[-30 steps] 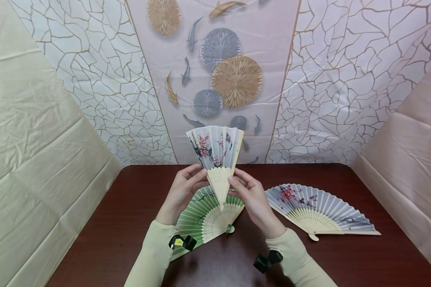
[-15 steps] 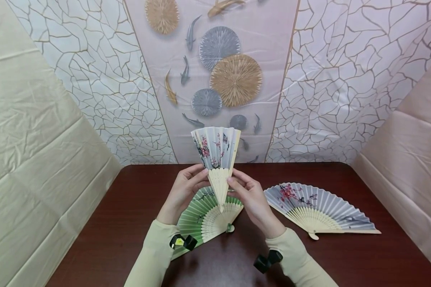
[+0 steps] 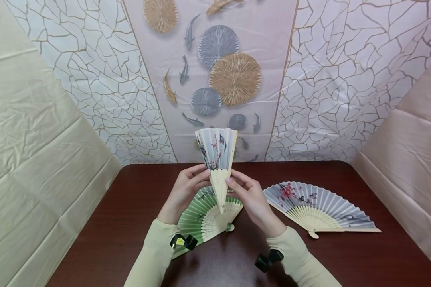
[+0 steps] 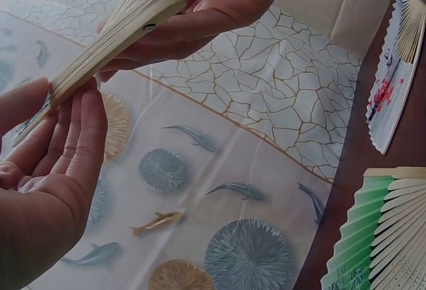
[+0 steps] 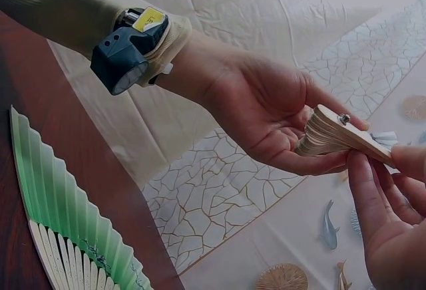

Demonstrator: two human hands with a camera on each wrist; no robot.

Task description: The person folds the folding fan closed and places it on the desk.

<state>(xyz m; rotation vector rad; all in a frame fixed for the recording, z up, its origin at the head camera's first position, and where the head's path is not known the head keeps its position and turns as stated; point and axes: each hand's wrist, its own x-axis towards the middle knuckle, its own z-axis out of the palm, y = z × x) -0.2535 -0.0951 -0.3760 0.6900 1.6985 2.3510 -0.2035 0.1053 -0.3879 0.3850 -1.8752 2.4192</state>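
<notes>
In the head view a partly folded hand fan (image 3: 217,149) with pink blossoms on pale blue-grey cloth stands upright above the table, its pivot end down. My left hand (image 3: 187,189) pinches its left edge between thumb and fingers. On the opposite edge my right hand (image 3: 250,195) grips the outer rib, thumb in front. The left wrist view shows the bundled wooden ribs (image 4: 100,50) edge-on between both hands. A metal rivet (image 5: 344,118) shows at the pivot end in the right wrist view. Behind and below the held fan lies a spread green fan (image 3: 195,217), partly covered by my left arm.
A spread grey fan (image 3: 319,205) with red blossoms lies at the right on the dark red-brown table (image 3: 104,223). A patterned cloth backdrop (image 3: 93,79) rises behind the table, with plain cloth walls (image 3: 43,159) on both sides.
The held fan has narrowed steadily, its left edge folding in toward the right one. Both hands have drawn slightly closer together. The two fans on the table lie as before.
</notes>
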